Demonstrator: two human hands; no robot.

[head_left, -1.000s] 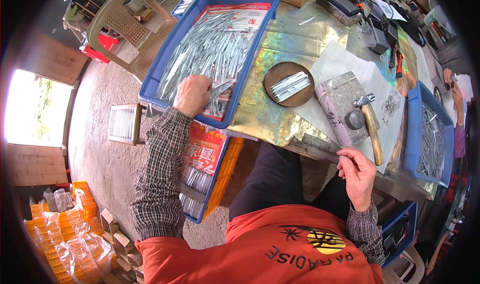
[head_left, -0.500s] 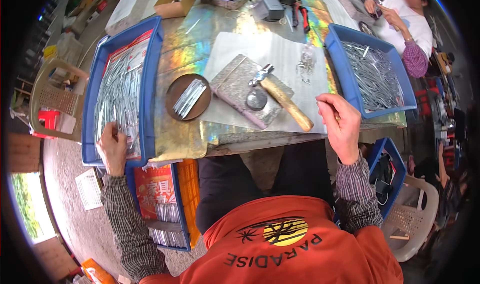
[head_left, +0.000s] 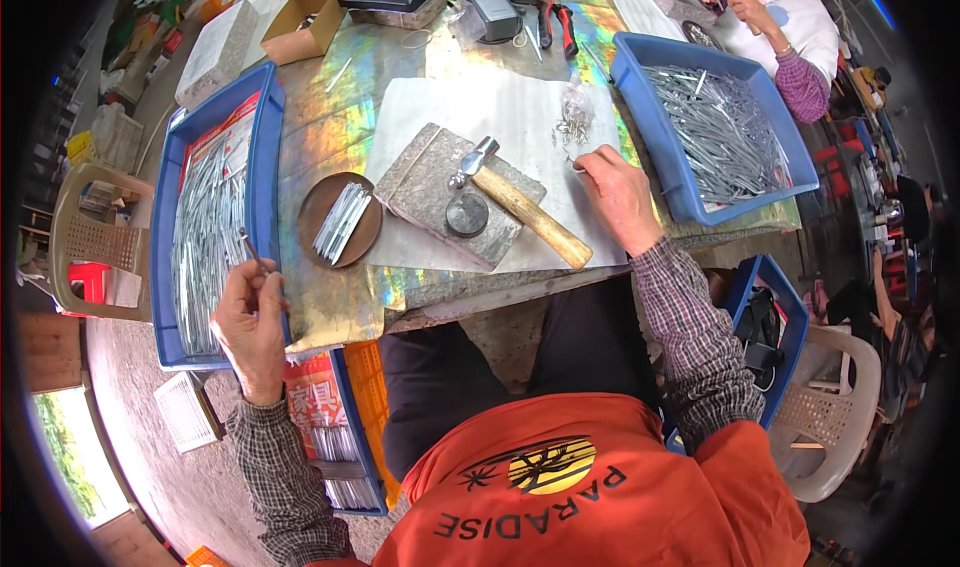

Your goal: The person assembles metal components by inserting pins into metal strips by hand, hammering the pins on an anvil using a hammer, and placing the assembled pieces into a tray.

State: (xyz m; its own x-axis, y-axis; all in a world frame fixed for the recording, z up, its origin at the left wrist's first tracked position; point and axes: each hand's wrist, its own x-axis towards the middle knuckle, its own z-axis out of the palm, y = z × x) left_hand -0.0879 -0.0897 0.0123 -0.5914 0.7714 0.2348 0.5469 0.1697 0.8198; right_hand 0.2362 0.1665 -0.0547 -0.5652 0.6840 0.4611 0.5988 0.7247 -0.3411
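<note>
My left hand (head_left: 252, 317) is at the near right edge of the left blue tray (head_left: 264, 157). Its thumb and fingers pinch a slim metal strip (head_left: 252, 247) that points up and away. Thin metal strips (head_left: 205, 247) fill that tray. Over the white sheet, my right hand (head_left: 622, 199) is closed at the fingertips, near a small heap of tiny metal parts (head_left: 572, 122); what it pinches is too small to make out. Between the hands, a hammer (head_left: 525, 212) with a wooden handle rests on a stone block (head_left: 420, 182), beside a dark round metal piece (head_left: 466, 215).
A brown round dish (head_left: 312, 207) holds several metal strips. At right stands another blue tray (head_left: 665, 172) full of long thin metal pieces. Red-handled pliers (head_left: 557, 27), a cardboard box (head_left: 300, 39) and dark devices lie at the back. A person (head_left: 785, 27) sits at the far right.
My left hand has come up out of the tray toward the right with a metal strip. My right hand has moved left and forward to the tiny parts. The view has shifted slightly.
</note>
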